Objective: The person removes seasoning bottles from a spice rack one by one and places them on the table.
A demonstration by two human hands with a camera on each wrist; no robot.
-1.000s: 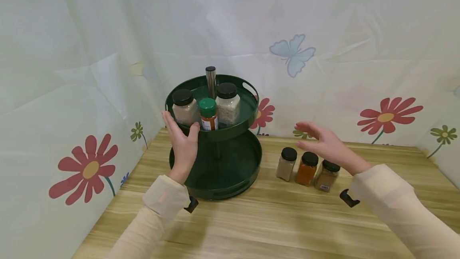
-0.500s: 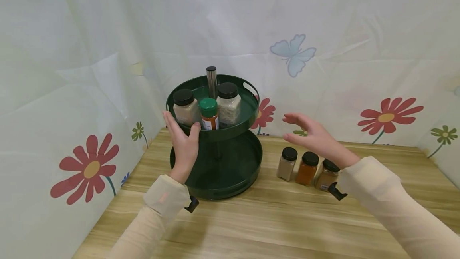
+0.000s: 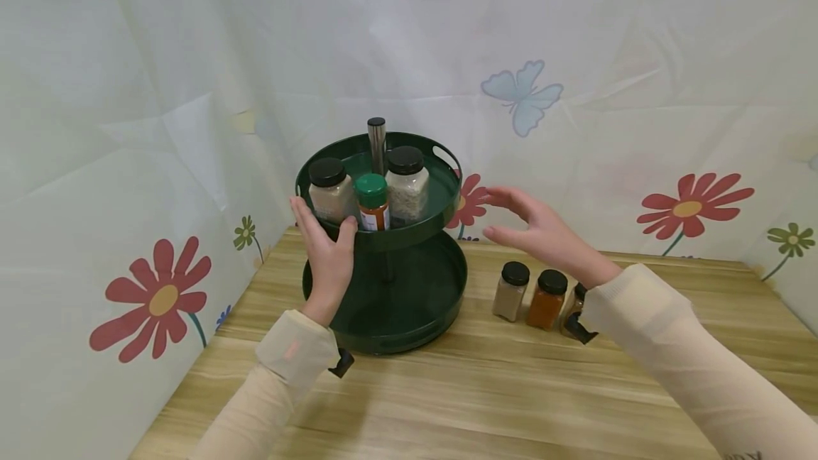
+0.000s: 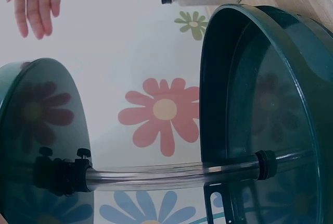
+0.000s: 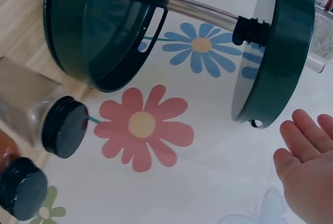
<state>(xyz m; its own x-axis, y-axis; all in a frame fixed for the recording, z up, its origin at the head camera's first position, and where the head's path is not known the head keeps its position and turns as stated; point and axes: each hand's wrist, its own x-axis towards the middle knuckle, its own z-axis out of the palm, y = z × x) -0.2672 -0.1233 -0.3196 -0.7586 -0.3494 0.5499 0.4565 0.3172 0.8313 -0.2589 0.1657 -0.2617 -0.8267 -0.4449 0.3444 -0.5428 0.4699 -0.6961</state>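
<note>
A dark green two-tier turntable [image 3: 409, 236] stands on the table. My left hand [image 3: 329, 261] rests against the left front of its upper tier, fingers straight up along the side and thumb at the front rim. Inside that tier are a black-lidded jar of pale powder [image 3: 329, 197], a green-capped spice bottle [image 3: 373, 204] and a black-lidded jar of whitish grains [image 3: 407, 187]. To the right of the upper tier, my right hand [image 3: 543, 233] is raised in the air, fingers spread from the thumb and holding nothing. The right wrist view shows its fingers [image 5: 302, 135] near the upper tier's rim.
Right of the turntable, three black-lidded jars stand in a row: a beige jar [image 3: 509, 297], an orange-red jar [image 3: 545, 304] and a brown jar [image 3: 569, 314] partly hidden by the right wrist. A flower-patterned curtain [image 3: 639, 105] hangs behind the wooden table [image 3: 486, 396].
My right hand has moved left and slightly up toward the upper tier, passing above the row of jars. The left hand, turntable and jars look the same.
</note>
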